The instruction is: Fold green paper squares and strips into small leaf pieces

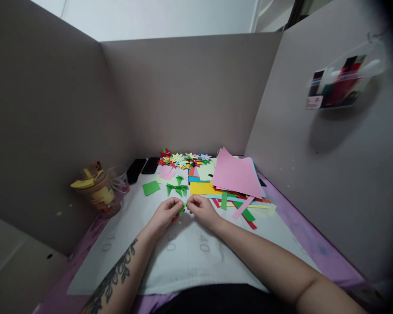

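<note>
Between my two hands is a small green folded paper piece (182, 209), pinched by the fingertips of both. My left hand (166, 213) grips it from the left, thumb against fingers. From the right, my right hand (201, 208) closes on its upper edge. Just beyond the hands lie several green folded paper pieces (177, 188) in a loose group. To their left is a flat green paper square (151, 188). Right of my right hand are coloured paper strips (244, 208), in green, pink and red, overlapping one another.
Folded paper stars (183, 160) are heaped at the back. Pink paper sheets (237, 174) lie at the right over a yellow sheet (205, 188). Two black phone-like slabs (136, 170) and a pot (96, 189) stand left. Grey partitions (190, 96) enclose the table; a clear pouch (339, 85) hangs right.
</note>
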`<action>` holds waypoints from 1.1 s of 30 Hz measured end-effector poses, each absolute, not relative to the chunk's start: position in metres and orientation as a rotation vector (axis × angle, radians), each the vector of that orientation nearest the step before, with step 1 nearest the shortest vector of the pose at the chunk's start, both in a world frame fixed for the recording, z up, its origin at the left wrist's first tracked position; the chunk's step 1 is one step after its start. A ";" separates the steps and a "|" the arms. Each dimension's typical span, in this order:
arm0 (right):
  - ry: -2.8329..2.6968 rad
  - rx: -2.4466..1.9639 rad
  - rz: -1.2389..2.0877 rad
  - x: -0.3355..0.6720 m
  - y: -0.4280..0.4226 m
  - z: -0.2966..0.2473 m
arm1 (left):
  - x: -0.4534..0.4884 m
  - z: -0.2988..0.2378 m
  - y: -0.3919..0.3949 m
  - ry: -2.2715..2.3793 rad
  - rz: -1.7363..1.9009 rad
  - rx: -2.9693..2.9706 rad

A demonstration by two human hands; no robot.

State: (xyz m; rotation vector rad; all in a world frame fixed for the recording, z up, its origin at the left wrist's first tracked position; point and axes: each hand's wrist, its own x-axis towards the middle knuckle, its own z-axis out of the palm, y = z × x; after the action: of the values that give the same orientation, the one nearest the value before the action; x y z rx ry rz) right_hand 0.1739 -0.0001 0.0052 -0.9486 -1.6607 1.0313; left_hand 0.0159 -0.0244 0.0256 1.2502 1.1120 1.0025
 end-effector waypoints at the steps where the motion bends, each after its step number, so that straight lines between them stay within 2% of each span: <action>1: -1.652 -0.949 1.053 0.174 0.000 0.005 | 0.015 0.024 -0.024 1.117 0.998 1.259; 10: -1.643 -0.999 1.148 0.174 0.002 0.000 | 0.014 0.016 -0.020 1.187 0.971 1.238; 19: -1.655 -0.988 1.018 0.173 0.000 0.001 | 0.019 0.022 -0.023 1.200 0.937 1.233; 26: -1.471 -1.020 1.301 0.172 0.001 0.000 | 0.019 0.026 -0.024 1.176 0.960 1.093; 33: -1.397 -1.001 1.351 0.173 0.005 -0.001 | 0.014 0.027 -0.022 1.071 0.889 0.930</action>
State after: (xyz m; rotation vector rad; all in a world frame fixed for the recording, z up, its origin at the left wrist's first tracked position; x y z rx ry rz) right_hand 0.1732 0.0050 -0.0008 -1.0006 -1.3974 1.3511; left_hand 0.0135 -0.0222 0.0267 0.9296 1.0711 0.8893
